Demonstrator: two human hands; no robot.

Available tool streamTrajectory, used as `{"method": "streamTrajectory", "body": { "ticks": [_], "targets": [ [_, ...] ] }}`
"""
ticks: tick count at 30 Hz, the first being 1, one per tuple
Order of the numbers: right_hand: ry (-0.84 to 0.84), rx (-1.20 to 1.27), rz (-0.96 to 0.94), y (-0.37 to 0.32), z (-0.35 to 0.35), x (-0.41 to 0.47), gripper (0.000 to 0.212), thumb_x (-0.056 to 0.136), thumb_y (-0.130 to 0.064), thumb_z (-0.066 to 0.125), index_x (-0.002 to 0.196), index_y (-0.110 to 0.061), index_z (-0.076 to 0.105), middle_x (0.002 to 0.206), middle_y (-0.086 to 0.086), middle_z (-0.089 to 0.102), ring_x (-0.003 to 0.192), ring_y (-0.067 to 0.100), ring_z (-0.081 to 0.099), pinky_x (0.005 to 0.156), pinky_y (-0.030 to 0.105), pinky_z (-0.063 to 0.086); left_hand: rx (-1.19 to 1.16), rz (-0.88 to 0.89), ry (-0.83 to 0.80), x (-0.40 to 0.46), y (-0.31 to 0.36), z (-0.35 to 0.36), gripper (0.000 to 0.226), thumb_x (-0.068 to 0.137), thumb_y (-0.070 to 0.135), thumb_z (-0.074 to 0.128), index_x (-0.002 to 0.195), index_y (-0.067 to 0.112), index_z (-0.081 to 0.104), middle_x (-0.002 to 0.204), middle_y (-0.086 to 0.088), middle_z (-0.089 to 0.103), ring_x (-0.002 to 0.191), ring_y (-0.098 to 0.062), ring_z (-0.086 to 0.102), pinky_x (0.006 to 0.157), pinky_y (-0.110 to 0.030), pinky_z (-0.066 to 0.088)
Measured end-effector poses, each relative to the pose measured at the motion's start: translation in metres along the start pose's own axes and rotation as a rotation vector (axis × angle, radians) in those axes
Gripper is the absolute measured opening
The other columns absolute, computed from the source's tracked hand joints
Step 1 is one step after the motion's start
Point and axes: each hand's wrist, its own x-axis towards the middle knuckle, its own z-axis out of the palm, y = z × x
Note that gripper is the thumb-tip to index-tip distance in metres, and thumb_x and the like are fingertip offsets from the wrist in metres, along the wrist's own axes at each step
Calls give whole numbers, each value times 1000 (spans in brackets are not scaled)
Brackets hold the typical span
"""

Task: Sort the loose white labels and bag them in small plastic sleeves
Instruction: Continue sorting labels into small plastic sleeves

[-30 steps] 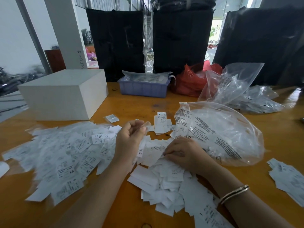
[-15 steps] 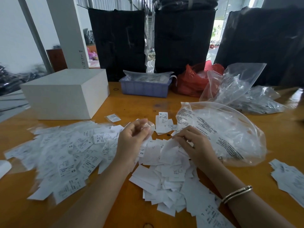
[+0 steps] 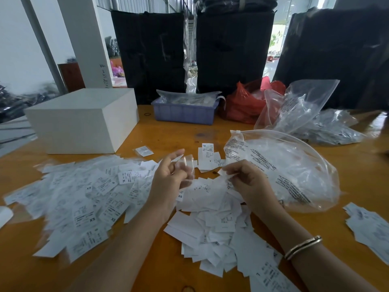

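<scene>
Head view: both bare hands of the person are raised a little over an orange-brown wooden table (image 3: 160, 131). The left hand (image 3: 168, 178) has its fingers curled, and it holds a small clear plastic sleeve (image 3: 186, 165) between the thumb and the fingertips; the sleeve is blurred, so one cannot tell if it is open. The right hand (image 3: 245, 180) pinches a small white paper label (image 3: 226, 173) with curled fingers, near the sleeve but apart from it. On the right wrist sits a thin metal bangle (image 3: 303, 247).

Under the hands lies a heap of loose white labels (image 3: 212, 224), mostly with the blank side up. To the left of it a wider spread of white printed labels in clear sleeves (image 3: 84, 197) covers the table, some marked XS and XL. A small stack of labels marked XL (image 3: 207, 157) lies just behind the hands. A large clear zip bag with black printed text (image 3: 280, 167) lies beside the right hand. At the far right edge is another small pile of white labels (image 3: 370, 226).

Further back stand a white rectangular box (image 3: 84, 121), a lilac plastic tray (image 3: 185, 112), a red plastic bag (image 3: 246, 102) and crumpled clear plastic bags (image 3: 305, 110).
</scene>
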Motion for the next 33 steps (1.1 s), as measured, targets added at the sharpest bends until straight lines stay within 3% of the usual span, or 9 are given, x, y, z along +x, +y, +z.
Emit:
{"method": "streamTrajectory", "body": {
  "ticks": [3, 6, 8, 10, 14, 17, 22, 28, 33],
  "targets": [
    [27, -8, -39, 2, -2, 0, 50, 83, 13, 59, 71, -35, 66, 100, -10, 52, 92, -4, 52, 76, 19, 50, -46, -44, 7, -1, 1, -1, 40, 89, -2, 56, 104, 34, 63, 101, -2, 67, 86, -16, 70, 79, -31, 58],
    [20, 77, 6, 4, -1, 1, 56, 83, 13, 58, 65, -38, 69, 95, -11, 61, 93, 13, 59, 75, 31, 53, 81, -27, -20, -1, -1, 0, 30, 90, 10, 60, 100, 37, 66, 97, 10, 70, 98, -12, 64, 93, -32, 50],
    [2, 125, 46, 4, -1, 0, 52, 86, 10, 57, 68, -37, 71, 84, -9, 71, 86, 24, 66, 73, 41, 56, 159, -9, -35, -1, -3, 1, 23, 91, 17, 60, 102, 37, 64, 95, 14, 71, 100, -8, 61, 94, -31, 45],
    [-22, 137, 66, 3, -2, -3, 43, 89, 2, 54, 74, -34, 71, 84, -5, 72, 84, 29, 66, 73, 49, 55, 108, -11, -35, 0, -4, 0, 26, 89, 12, 62, 102, 34, 66, 91, 15, 71, 91, -8, 66, 88, -28, 53],
    [-32, 248, 57, -2, -2, -6, 18, 88, -20, 55, 77, -28, 66, 81, 4, 67, 76, 27, 60, 62, 27, 47, 18, -20, -83, 0, -2, 0, 29, 88, 3, 62, 107, 25, 62, 83, 8, 73, 82, -10, 71, 72, -18, 55],
    [-25, 285, 94, 0, -1, -3, 15, 89, -8, 60, 85, -23, 57, 79, 7, 60, 61, 24, 52, 49, 22, 41, -33, -26, -88, 0, -3, -1, 27, 89, 2, 60, 107, 23, 61, 86, 4, 74, 84, -11, 71, 69, -17, 54],
    [-106, 357, 190, 1, 3, 0, 48, 87, -1, 59, 114, -38, 45, 86, -4, 68, 82, 16, 68, 72, 28, 58, -73, -53, -70, 1, -3, 1, 25, 89, 5, 60, 105, 23, 62, 86, 4, 74, 82, -11, 71, 67, -16, 53],
    [-51, 369, 199, 5, 4, -2, 26, 86, -2, 61, 103, -22, 64, 81, -9, 69, 78, 13, 68, 66, 27, 58, -72, -29, -8, 1, -3, -1, 21, 88, 9, 63, 102, 24, 63, 79, 9, 73, 80, -10, 71, 66, -17, 54],
    [50, 448, 229, 6, 2, 0, 23, 86, -1, 63, 98, -21, 67, 91, 5, 70, 81, 22, 70, 64, 28, 58, -68, -4, 7, 1, -3, -1, 17, 87, 14, 64, 102, 23, 63, 77, 8, 73, 81, -11, 71, 72, -21, 55]
  ]
}}
